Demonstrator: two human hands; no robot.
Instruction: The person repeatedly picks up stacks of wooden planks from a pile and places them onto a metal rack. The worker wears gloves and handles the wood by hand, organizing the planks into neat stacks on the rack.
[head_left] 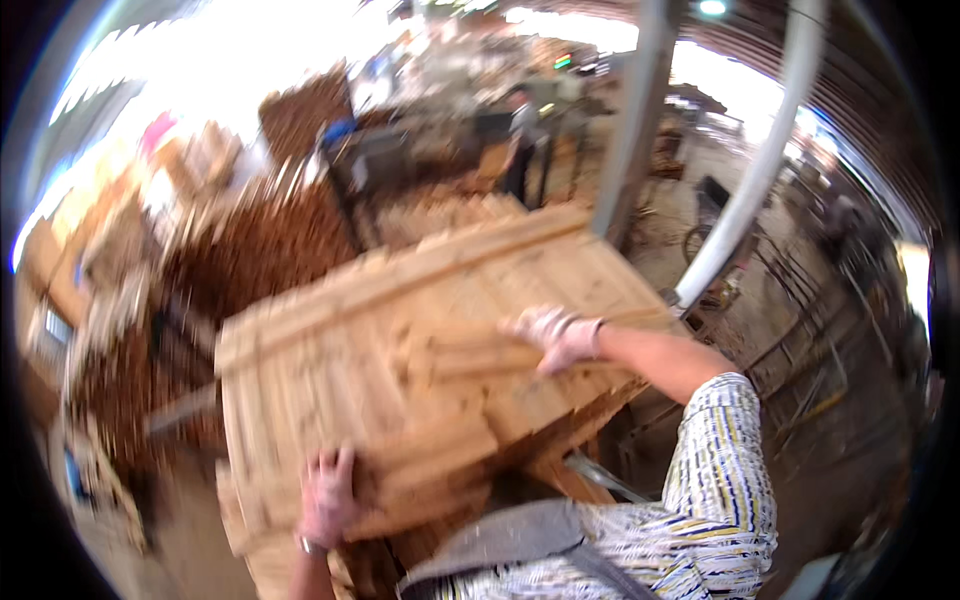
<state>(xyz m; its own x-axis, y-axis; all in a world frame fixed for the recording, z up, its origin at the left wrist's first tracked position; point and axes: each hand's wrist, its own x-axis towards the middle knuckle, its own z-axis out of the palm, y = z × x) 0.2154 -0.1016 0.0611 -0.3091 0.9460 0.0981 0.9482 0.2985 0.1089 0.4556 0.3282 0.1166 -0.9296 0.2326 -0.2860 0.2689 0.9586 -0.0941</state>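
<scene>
A wide panel of pale wooden planks (340, 390) lies in front of me, with a long batten (400, 285) along its far edge. My left hand (330, 495), in a pale pinkish glove, rests on the panel's near left part with its fingers stretched out. Across the panel reaches my right hand (562, 338), also gloved, its fingers extended beside short wooden pieces (465, 355) lying on the planks. Motion blur hides whether those fingers touch the pieces. Neither hand visibly grips anything. More planks show under the panel's near edge.
Tall stacks of brown wood strips (260, 235) stand beyond the panel to the left. A grey post (640, 120) and a slanting white pipe (755, 185) rise at the far right. A person (520, 145) stands farther back. Blurred metal frames (800, 360) are at the right.
</scene>
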